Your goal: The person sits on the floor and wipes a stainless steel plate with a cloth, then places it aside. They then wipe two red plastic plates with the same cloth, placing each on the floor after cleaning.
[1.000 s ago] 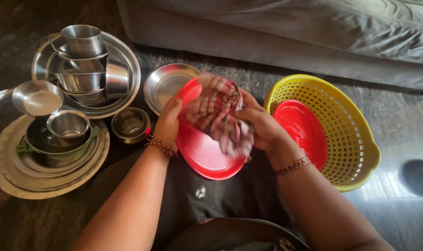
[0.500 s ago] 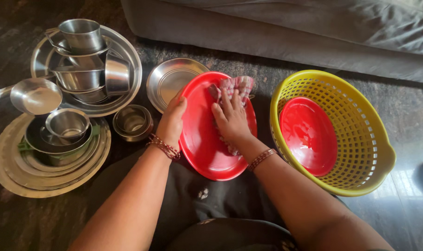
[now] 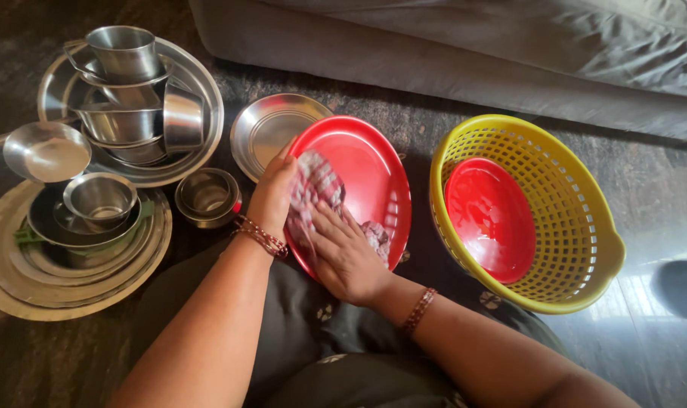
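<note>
Right hand slid lower, pressing checked cloth flat; left hand grips red plate; dark floor.

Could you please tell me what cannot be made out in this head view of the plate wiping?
- Red plate: its near part is covered by the checked cloth and the right hand.
- Left hand: fingertips hidden behind the plate's rim.
- Long-handled steel ladle: handle cut off by the left edge.
- Steel cups: contents not visible.

A dark stone floor carries a stack of wide steel plates, a round steel tray, a shallow steel plate, a small steel bowl and a yellow perforated plastic basket.
</note>
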